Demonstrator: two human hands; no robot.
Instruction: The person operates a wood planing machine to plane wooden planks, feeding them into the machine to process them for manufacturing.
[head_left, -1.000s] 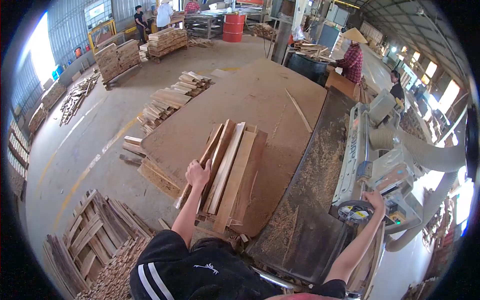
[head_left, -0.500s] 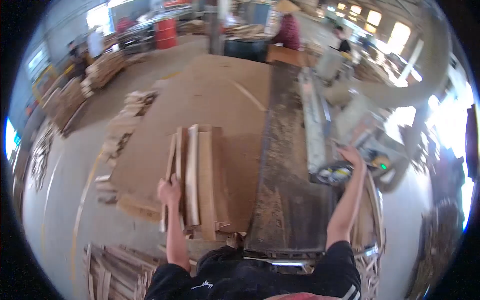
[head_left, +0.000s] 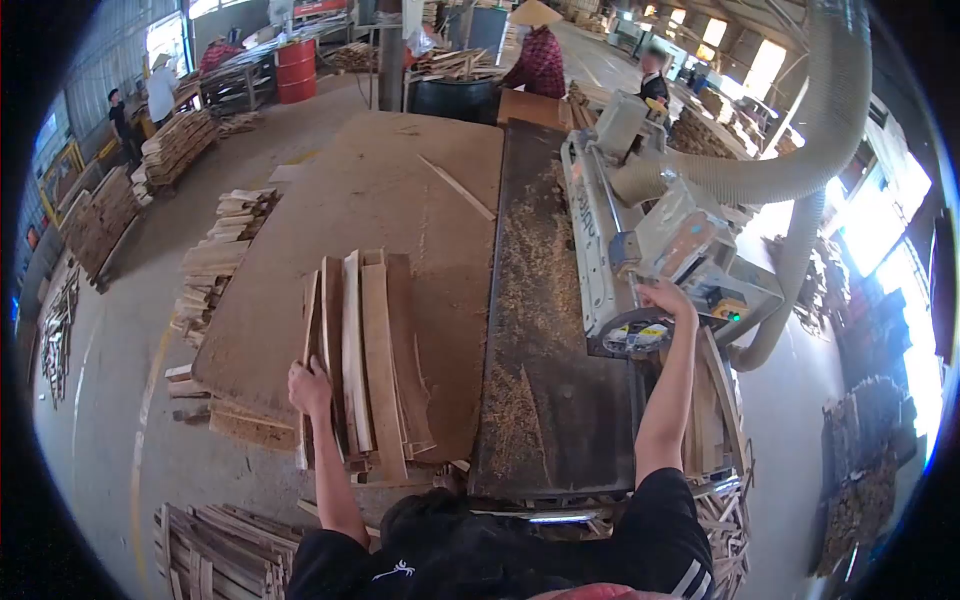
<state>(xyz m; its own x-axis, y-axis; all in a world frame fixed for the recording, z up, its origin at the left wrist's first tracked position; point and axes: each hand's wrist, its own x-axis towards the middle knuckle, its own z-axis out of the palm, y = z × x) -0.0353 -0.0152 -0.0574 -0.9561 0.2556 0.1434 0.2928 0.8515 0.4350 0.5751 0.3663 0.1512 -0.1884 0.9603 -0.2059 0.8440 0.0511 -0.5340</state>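
The left hand [head_left: 310, 388] had its fingers bent around the leftmost board [head_left: 311, 325], gripping it near its lower end on the outer side of a row of long boards [head_left: 382, 365]. The row lay lengthwise on the brown tabletop [head_left: 400, 205], its near ends reaching the table's near edge in front of the person's body. Boards sat close beside one another, with narrow dark gaps toward the left. Right of the row, a band of brown surface ran to the straight seam with the dark machine bed [head_left: 590, 420], where sawdust [head_left: 535, 290] was scattered. Beyond the far ends, the tabletop stretched toward a dark drum [head_left: 455, 98], crossed only by a thin slanting strip [head_left: 457, 187] whose lower end came near the seam. Stacked wood [head_left: 222, 255] lined the table's left edge, with grey floor [head_left: 130, 330] running past it. The right hand [head_left: 667, 297] was at the machine [head_left: 625, 250] on the bed's right side, fingers bent; whether they closed on a part could not be told. A thick hose [head_left: 745, 180] arched behind the machine.
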